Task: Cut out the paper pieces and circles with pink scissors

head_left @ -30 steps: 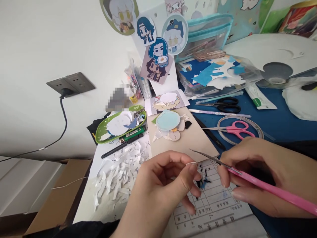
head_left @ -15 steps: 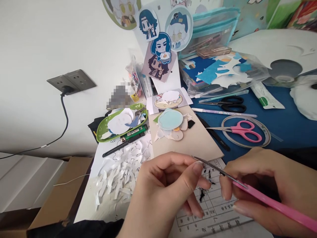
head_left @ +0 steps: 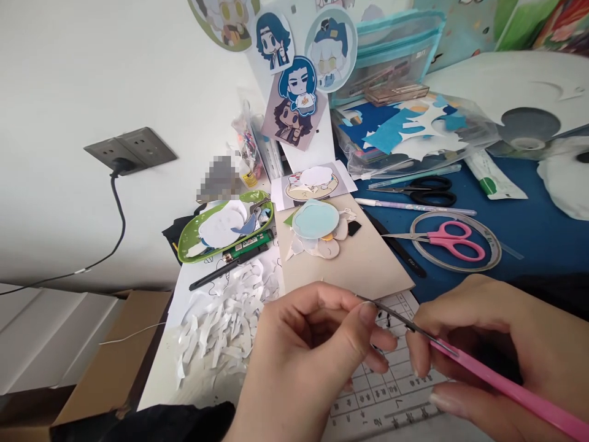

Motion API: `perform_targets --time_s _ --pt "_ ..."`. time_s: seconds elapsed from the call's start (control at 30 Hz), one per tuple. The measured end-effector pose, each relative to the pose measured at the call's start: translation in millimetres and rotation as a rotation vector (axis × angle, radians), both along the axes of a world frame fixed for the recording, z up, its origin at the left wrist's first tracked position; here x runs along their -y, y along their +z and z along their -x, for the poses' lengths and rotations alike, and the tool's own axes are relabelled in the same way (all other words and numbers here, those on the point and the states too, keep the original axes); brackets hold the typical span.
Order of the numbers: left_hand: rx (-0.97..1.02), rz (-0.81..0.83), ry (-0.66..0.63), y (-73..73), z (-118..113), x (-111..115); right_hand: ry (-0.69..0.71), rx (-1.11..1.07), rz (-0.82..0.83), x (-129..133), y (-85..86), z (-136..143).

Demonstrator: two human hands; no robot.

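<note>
Green tray [head_left: 186, 239], left of the beige board [head_left: 359, 267], holds white cutouts [head_left: 221, 227]; beyond the board's right, a clear bag [head_left: 476, 126] holds blue scraps [head_left: 389, 134]. Before the board, the left hand [head_left: 317, 344] pinches a barely visible white sliver [head_left: 367, 301]; the right hand's [head_left: 519, 331] fingers clamp pink scissors [head_left: 497, 377].

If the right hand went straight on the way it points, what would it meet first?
Probably the left hand, at its fingertips: the scissors in the right hand point there, though depth is unclear.

A blue tabletop [head_left: 552, 248] carries black-handled scissors [head_left: 415, 191], a patterned pen [head_left: 414, 207] and a pale ring [head_left: 496, 253].
</note>
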State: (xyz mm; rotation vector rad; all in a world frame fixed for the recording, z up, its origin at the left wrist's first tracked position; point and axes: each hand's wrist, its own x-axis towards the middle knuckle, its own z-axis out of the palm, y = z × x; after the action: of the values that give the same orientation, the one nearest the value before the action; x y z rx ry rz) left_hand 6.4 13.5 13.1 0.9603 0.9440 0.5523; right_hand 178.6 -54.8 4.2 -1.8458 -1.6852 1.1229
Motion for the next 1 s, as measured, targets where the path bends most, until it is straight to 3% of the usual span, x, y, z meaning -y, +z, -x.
perform_targets --time_s 0.43,1.0 --pt "0.017 0.027 0.063 -3.1 -5.0 3.9 -0.153 -0.035 0.021 7.5 -2.3 3.4" --pt "-0.011 0.009 0.068 -1.4 -7.0 3.6 -0.037 0.037 -0.021 1.3 -2.5 4.7"
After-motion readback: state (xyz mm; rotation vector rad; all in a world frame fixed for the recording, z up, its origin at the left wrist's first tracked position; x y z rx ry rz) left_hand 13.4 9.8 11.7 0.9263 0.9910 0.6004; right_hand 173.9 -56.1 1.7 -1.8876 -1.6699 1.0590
